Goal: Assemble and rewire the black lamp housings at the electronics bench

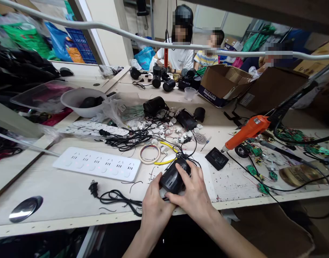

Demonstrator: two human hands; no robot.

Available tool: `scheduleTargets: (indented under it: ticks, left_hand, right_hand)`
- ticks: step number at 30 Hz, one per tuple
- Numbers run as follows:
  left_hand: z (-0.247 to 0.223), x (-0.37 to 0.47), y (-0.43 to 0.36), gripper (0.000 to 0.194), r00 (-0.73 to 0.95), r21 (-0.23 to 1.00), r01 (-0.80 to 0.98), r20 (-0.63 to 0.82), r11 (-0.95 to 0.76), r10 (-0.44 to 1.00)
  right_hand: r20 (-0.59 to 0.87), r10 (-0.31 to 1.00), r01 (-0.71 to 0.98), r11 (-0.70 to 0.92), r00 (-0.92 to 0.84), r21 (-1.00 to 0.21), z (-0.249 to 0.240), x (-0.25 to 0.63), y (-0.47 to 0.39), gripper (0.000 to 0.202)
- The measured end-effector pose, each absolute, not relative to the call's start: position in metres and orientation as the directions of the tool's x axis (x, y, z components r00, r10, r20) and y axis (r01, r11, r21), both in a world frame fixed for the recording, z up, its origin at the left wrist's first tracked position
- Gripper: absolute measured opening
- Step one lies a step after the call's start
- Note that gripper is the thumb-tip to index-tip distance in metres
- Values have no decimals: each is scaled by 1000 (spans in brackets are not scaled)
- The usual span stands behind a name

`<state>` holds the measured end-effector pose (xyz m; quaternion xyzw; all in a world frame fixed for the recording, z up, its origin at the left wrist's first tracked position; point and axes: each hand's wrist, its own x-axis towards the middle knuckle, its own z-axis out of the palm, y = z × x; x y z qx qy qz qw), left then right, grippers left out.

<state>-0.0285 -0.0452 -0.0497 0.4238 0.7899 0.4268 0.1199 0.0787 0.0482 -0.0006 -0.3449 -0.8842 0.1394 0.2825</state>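
Note:
Both my hands hold a black plastic housing (173, 178) with slots in its side, just above the front part of the bench. My left hand (157, 200) grips its left side, and my right hand (194, 184) wraps over its right side and top. Behind it are yellow-handled pliers (168, 147) and a roll of tape (149, 154). A black cable (118, 196) with a plug (94, 188) lies to the left. Right of my hands, the tip of an orange electric screwdriver (246, 132) rests by a square black part (216, 158).
A white power strip (97, 163) lies at the left. Small motors and wires (164, 125) are heaped behind my hands. Green circuit boards (252, 170) and a soldering iron (285, 154) lie at the right. Several people (177, 53) sit across the bench near an open cardboard box (223, 86).

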Motion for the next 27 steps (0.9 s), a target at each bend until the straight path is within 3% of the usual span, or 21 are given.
scheduleTargets:
  ticks: [10,21,27]
  left_hand:
    - [-49,-28,-44,68,-608,762,583,181,280,773]
    - [-45,-28,-45,83,-592,785,524,58,329,804]
    - [-46,-26,-45,83,-568,771,571,124,281,814]
  right_hand:
    - [451,655,521,756,-607,-396,4,77,45,74]
    - [318,782,484,593,-536,-643,20,94,55,74]
    - [356,814,530,573,-460,-625,34,104,98,65]
